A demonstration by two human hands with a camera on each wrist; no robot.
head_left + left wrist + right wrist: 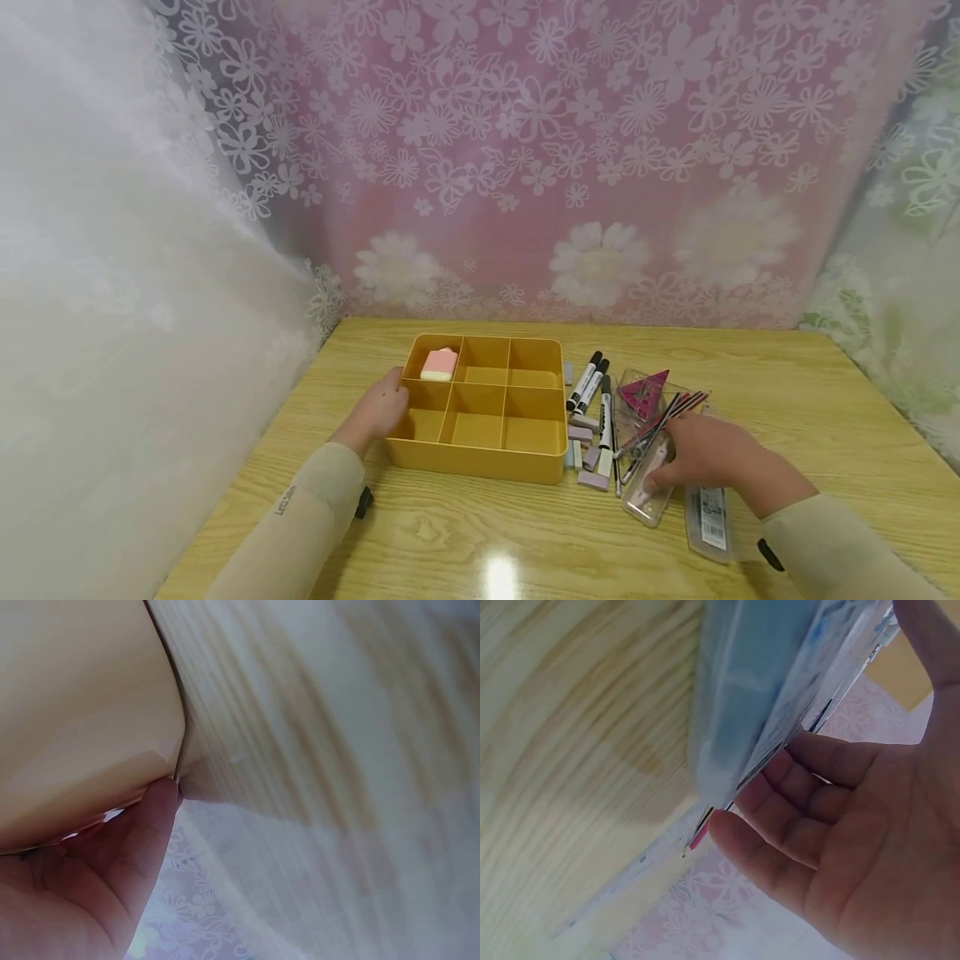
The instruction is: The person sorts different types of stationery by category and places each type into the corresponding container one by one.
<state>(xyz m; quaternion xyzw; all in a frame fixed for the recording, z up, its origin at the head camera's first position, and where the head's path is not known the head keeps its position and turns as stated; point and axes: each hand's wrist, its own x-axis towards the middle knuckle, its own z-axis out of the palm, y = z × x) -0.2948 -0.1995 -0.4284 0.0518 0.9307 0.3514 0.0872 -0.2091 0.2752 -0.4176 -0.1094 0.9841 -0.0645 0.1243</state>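
Note:
My left hand (381, 407) grips the left side of a yellow six-compartment organizer box (480, 461); the left wrist view shows my thumb (154, 832) against the box's edge (97, 690). In the rear left compartment lies a small pink-and-cream item (439, 364). Over on the right, my right hand (712, 454) reaches over a clear plastic case (647, 504), its thumb touching that case and its fingers spread away from the thumb near some pencils (678, 406). Beside it lies a second, labelled case (708, 523), seen close up as a bluish case (750, 690) in the right wrist view. Some fingertips are hidden.
Black-and-white markers (588, 383) lie right of the box, with several small pastel eraser-like blocks (592, 481) in front of them. A magenta triangle ruler (645, 396) rests on clear plastic behind the pencils. Floral curtains (480, 167) enclose the wooden table (420, 533).

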